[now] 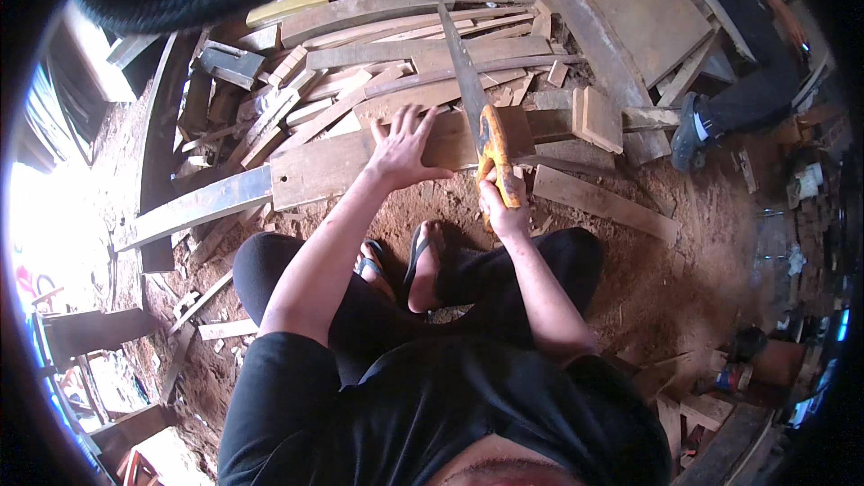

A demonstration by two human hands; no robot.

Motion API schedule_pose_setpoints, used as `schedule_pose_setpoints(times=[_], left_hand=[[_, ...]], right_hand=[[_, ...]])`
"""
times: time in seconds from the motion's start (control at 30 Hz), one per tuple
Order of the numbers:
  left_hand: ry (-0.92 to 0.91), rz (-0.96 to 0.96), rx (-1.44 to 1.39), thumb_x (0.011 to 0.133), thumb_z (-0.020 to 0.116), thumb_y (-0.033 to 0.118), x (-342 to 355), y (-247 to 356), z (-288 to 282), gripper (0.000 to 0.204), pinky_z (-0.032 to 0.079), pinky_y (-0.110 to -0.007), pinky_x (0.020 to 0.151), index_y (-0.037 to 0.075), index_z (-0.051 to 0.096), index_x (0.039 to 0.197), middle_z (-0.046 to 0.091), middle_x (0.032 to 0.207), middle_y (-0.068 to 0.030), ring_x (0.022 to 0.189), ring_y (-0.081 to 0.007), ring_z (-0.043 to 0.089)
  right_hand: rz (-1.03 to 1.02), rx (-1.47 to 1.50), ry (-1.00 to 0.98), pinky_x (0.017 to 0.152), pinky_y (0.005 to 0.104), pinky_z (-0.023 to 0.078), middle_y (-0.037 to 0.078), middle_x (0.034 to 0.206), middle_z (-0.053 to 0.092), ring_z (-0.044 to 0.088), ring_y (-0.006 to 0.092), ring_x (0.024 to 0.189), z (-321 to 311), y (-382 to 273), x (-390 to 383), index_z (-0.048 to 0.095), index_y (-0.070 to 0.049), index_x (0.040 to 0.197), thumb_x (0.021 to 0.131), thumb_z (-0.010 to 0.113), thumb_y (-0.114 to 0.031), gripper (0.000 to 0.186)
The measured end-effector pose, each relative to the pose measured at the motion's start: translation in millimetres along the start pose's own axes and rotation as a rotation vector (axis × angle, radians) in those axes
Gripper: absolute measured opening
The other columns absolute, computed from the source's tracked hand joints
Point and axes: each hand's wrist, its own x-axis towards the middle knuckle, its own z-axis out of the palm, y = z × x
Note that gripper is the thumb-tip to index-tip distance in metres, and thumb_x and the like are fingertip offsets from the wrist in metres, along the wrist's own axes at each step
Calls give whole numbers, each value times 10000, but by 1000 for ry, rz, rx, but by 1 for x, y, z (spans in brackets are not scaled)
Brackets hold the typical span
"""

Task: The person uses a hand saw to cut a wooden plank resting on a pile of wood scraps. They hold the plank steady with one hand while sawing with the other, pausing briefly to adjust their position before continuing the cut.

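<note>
My right hand [504, 202] is wrapped round the yellow, worn handle of a hand saw [467, 75]. Its long blade points away from me and crosses over a brown wooden board [328, 165] that lies left to right in front of my knees. With fingers spread, my left hand [402, 148] rests on the board, left of the saw. The board has a small dark hole near its left end. Beneath it runs a longer plank [202, 205], showing at the left. Whether the saw's teeth touch the wood I cannot tell.
Offcuts and strips of wood [423, 54] are heaped beyond the board. A wide panel [639, 9] leans at the far right, near another person's shoe [688, 135]. A short wooden block [598, 121] sits right of the saw. Sawdust covers the ground [630, 279].
</note>
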Motion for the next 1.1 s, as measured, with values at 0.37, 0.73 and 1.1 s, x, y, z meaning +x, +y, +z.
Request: schedule_pose_setpoints(times=[0.37, 0.73, 1.1], left_hand=[[265, -525, -366, 948, 712, 352, -247, -45, -106, 511, 373, -502, 1186, 44, 656, 1352, 608, 1439, -186, 1407, -357, 514], [611, -545, -341, 1101, 445, 508, -296, -24, -63, 514, 223, -510, 1274, 130, 706, 1333, 482, 1590, -187, 1519, -384, 352], [545, -443, -242, 1027, 436, 186, -267, -18, -72, 540, 285, -456, 1239, 139, 818, 648, 729, 1331, -3, 1416, -271, 511]], right_hand=[[-108, -10, 2, 556, 293, 421, -43, 664, 558, 515, 59, 595, 5, 17, 16, 606, -73, 824, 953, 691, -30, 161], [-47, -10, -1, 596, 307, 430, -42, 662, 555, 517, 65, 622, 8, 4, 15, 593, -60, 788, 945, 681, -43, 181], [-57, 25, 28, 603, 303, 425, -41, 671, 559, 513, 64, 636, 12, 8, 14, 594, -60, 776, 947, 678, -28, 193]])
